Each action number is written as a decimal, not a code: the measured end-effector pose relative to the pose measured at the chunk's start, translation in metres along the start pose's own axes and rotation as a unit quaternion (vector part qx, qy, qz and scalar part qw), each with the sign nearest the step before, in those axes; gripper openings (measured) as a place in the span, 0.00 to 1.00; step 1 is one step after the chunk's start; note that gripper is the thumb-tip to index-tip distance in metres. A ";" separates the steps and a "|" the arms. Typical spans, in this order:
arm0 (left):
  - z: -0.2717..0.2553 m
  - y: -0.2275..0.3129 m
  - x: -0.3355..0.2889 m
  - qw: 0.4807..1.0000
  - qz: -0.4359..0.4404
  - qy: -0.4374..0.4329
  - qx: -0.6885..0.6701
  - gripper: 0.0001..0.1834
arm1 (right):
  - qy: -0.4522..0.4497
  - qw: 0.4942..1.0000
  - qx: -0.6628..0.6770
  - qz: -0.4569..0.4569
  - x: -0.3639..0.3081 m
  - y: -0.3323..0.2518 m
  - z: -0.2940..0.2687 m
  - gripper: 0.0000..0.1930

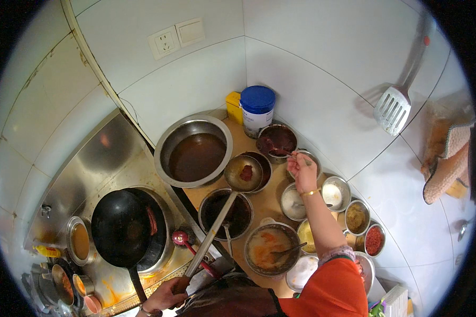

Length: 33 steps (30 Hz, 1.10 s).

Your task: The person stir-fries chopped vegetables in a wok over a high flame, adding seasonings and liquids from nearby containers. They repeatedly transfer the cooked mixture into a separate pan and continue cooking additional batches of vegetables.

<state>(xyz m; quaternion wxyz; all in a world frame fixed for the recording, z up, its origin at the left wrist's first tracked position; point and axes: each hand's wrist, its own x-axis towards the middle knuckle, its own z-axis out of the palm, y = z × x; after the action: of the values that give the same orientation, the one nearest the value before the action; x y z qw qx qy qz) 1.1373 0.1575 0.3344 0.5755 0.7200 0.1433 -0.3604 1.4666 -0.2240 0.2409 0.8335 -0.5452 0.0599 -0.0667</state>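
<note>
My left hand (165,297) is closed around the wooden handle end of a long metal ladle (214,227). The ladle's bowl is over a pot of dark liquid (266,171) and carries a lump of dark red paste (246,173). With my right arm reaching forward, my right hand (303,170) pinches the thin handle of what looks like a spoon (289,155). Its far end goes into a metal bowl of dark red paste (276,141); the tip is hard to make out. Beside my left hand, a black wok (122,227) rests on the stove, its handle close to my wrist.
A wide basin of brown liquid (193,153) stands at the back, beside a blue-lidded tub (257,105). Several seasoning bowls surround my right forearm, including red flakes (374,241). A pot with a spoon (269,251) sits nearer me. A slotted turner (394,110) hangs on the wall.
</note>
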 end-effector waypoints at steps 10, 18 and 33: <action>-0.001 -0.021 -0.020 1.000 -0.014 0.002 -0.005 0.24 | -0.181 0.843 -0.407 -0.302 -0.111 -0.029 0.043 0.11; 0.000 -0.057 -0.088 0.998 0.047 -0.006 -0.037 0.21 | -0.077 0.917 -0.380 -0.091 -0.069 0.010 0.027 0.19; -0.007 -0.140 -0.128 0.920 0.260 0.173 0.237 0.25 | -0.382 0.844 -0.041 0.374 -0.400 0.078 0.251 0.10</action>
<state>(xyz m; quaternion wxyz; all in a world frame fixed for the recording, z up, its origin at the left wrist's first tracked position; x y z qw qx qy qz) 0.9633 0.2321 0.3211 0.4275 0.8984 -0.0412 -0.0920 1.1198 0.1038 0.2804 0.7291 -0.4974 -0.0619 0.4660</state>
